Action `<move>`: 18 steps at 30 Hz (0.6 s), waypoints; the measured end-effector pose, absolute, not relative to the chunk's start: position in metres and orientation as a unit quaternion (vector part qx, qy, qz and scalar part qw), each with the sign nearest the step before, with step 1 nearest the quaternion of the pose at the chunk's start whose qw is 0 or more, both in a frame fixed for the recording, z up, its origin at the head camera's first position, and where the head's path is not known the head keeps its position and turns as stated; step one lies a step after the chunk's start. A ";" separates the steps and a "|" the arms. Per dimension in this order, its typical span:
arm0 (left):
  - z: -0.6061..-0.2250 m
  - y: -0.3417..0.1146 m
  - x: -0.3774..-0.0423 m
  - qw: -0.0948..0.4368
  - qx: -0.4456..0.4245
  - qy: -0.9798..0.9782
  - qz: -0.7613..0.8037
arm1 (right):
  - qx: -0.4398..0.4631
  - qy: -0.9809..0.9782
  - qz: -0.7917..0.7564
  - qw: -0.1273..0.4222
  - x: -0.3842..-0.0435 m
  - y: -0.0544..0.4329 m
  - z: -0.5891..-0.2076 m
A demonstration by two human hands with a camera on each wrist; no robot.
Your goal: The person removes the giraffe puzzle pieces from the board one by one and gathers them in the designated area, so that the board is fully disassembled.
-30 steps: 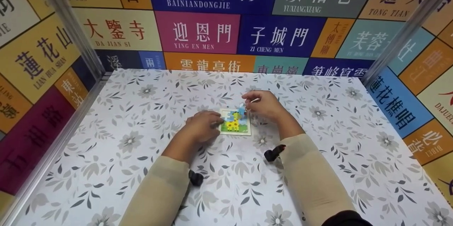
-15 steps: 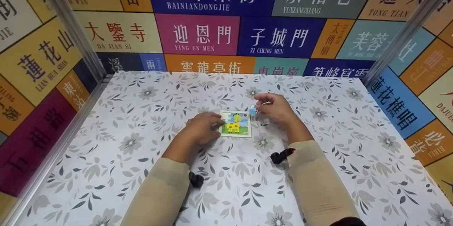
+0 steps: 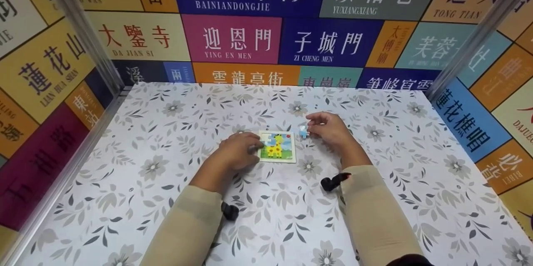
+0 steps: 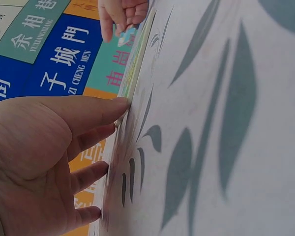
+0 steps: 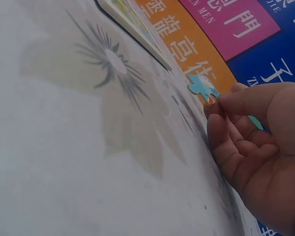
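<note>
A small square jigsaw puzzle (image 3: 278, 149) with a yellow giraffe, green grass and blue sky lies in a pale frame on the table. Its upper left shows a white patch in the picture. My left hand (image 3: 240, 149) rests at the left edge of the frame; in the left wrist view its thumb tip touches that edge, the fingers stretched out along the table. To the right of the puzzle, my right hand (image 3: 329, 129) pinches a light blue jigsaw piece (image 5: 203, 88) between thumb and fingertips. The piece is raised on edge, apart from the frame.
A white tablecloth (image 3: 175, 232) with grey leaves and flowers covers the table. Behind it stands a wall of colourful panels (image 3: 233, 37) with characters, and metal posts rise at the back corners. Dark wrist devices (image 3: 230, 211) sit on both sleeves.
My right hand has moved right, carrying the blue jigsaw piece from over the puzzle's upper right corner to beside the frame. My left hand stays at the frame's left edge.
</note>
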State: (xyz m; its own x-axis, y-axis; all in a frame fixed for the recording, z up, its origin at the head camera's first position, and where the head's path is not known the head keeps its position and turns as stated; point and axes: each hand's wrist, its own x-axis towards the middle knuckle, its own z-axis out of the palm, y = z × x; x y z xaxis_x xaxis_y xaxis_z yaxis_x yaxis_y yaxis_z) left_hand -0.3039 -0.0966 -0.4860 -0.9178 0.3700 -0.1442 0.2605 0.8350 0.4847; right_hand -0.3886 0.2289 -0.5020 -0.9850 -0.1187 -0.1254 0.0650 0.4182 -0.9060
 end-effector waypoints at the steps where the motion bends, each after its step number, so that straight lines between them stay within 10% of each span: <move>1: -0.486 -0.097 -0.304 0.117 0.165 0.950 0.237 | -0.016 0.838 -0.539 0.087 -0.389 0.229 -0.503; 18: -0.484 -0.096 -0.302 0.121 0.164 0.949 0.239 | 0.011 0.857 -0.500 0.126 -0.388 0.225 -0.494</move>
State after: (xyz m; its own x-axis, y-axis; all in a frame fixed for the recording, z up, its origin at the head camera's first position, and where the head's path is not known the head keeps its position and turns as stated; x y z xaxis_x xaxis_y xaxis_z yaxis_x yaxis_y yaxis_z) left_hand -0.3016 -0.0964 -0.4844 -0.9166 0.3699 -0.1516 0.2538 0.8315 0.4942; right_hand -0.3877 0.2251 -0.4941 -0.9682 -0.1076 -0.2260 0.1438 0.4997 -0.8542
